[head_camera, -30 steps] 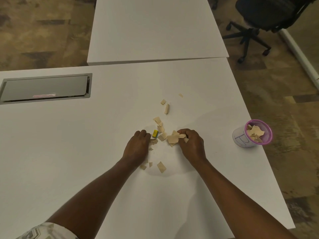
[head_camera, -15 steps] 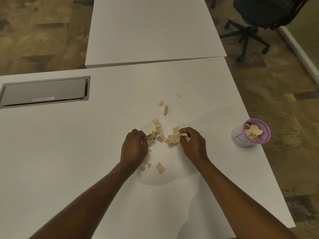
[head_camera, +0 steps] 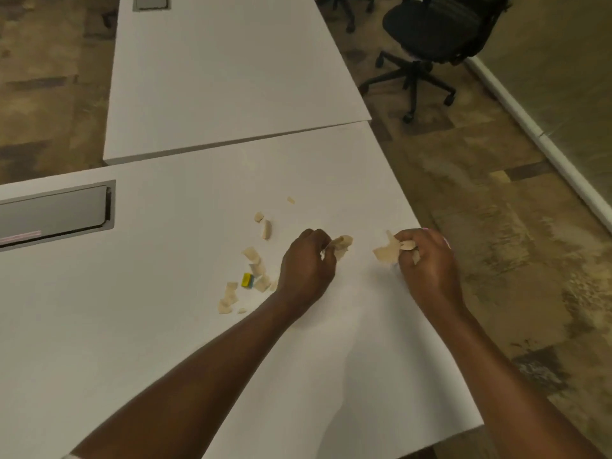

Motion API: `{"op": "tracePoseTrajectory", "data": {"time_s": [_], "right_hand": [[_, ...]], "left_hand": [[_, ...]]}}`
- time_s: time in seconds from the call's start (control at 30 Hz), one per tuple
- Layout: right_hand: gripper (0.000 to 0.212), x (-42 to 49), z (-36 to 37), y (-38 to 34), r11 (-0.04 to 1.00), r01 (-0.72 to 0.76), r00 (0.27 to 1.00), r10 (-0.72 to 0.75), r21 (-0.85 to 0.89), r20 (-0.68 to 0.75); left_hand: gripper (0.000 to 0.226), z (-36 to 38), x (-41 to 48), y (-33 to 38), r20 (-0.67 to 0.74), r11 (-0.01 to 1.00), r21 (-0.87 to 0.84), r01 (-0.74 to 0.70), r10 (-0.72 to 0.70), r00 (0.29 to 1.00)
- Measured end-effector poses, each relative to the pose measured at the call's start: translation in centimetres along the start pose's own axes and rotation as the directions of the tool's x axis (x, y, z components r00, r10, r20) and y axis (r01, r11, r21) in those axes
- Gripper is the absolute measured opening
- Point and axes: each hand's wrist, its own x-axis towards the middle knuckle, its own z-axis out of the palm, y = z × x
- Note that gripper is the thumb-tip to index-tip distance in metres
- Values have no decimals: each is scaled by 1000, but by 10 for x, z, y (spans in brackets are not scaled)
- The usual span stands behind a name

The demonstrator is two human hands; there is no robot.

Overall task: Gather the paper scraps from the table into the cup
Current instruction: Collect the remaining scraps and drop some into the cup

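A small yellow block (head_camera: 247,280) lies on the flat white worktop (head_camera: 149,326). Loose tan torn paper scraps (head_camera: 256,261) lie all around it. Some sit just beside its right side, some lie past it on the far side, and a few lie on its near left side. A little way right of the block is the left hand (head_camera: 308,270). Its fingers (head_camera: 313,236) are curled tight and pinch a small bunch of scraps that sticks out to the right. Farther right of the block, by the worktop's edge, is the right hand (head_camera: 429,266). Its fingers are curled too and grip another bunch of scraps, with one big piece poking out to the left. The pink-rimmed cup (head_camera: 445,240) is almost all hidden behind this hand, so only a thin bit of rim shows. Far left of the block, a grey metal flap (head_camera: 56,213) is set in the worktop. Far past the block stands a black office chair on wheels (head_camera: 430,34).
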Motion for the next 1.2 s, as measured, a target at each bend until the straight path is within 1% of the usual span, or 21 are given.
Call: {"op": "tracePoseTrajectory", "data": {"time_s": [0.1,0.17,0.27,0.33,0.4,0.47,0.57,0.67,0.7,0.73,0.77,0.8,0.83,0.87,0.9,0.93,0.97,1.0,1.03,1.1,1.2], "right_hand": [[31,12,-27,31,988,-30,999,25,-153,-35],[30,20,-31,48,959,15,1000,-11,-284,16],[22,30,-22,66,946,3,978,65,-323,200],[15,36,-14,73,921,82,949,45,-380,313],[10,42,-9,78,901,137,931,24,-411,365],[15,48,-5,78,874,206,904,2,-440,427],[20,55,-5,74,887,207,882,13,-413,471],[20,61,-4,77,872,210,857,53,-442,513],[19,64,-1,76,859,208,834,94,-468,544],[15,71,3,73,842,174,788,191,-510,585],[9,77,7,69,812,134,722,312,-568,617],[11,77,9,70,813,100,638,390,-574,664],[20,80,12,69,804,58,519,482,-592,706],[28,83,14,72,805,46,453,510,-591,731],[34,85,14,70,806,53,431,514,-590,741],[32,87,12,64,782,85,501,502,-617,705],[22,89,11,59,770,126,588,450,-626,672],[13,85,6,59,803,149,639,368,-577,676],[17,81,0,60,838,172,692,272,-518,669],[24,77,-16,55,854,197,716,211,-482,665],[24,76,-32,43,884,169,736,180,-435,653]], "left_hand": [[9,27,13,35,52,998,16,-59,58,997],[9,42,20,53,83,996,25,-81,79,993],[11,60,27,70,137,995,35,-92,87,987],[12,68,28,76,156,995,43,-87,80,985],[13,73,29,78,162,996,49,-80,71,984],[15,77,28,78,163,995,58,-79,69,984],[19,80,28,76,163,996,62,-70,59,985],[21,82,28,75,155,996,65,-56,46,987],[22,83,29,74,153,996,65,-53,43,987],[22,83,29,74,152,997,64,-51,41,987],[23,83,29,73,151,997,62,-50,41,988],[23,84,30,73,149,997,62,-50,40,988],[22,84,31,73,148,997,63,-48,38,988],[22,84,31,74,148,997,65,-46,36,988],[21,85,32,75,150,997,66,-46,36,988],[20,85,32,75,152,997,67,-49,38,988],[19,85,33,76,155,996,68,-54,42,987],[18,85,34,77,157,996,69,-59,48,986],[18,86,34,78,158,995,71,-63,52,986],[16,86,35,79,157,994,82,-70,57,986],[14,87,36,81,163,990,105,-92,74,984]]}}
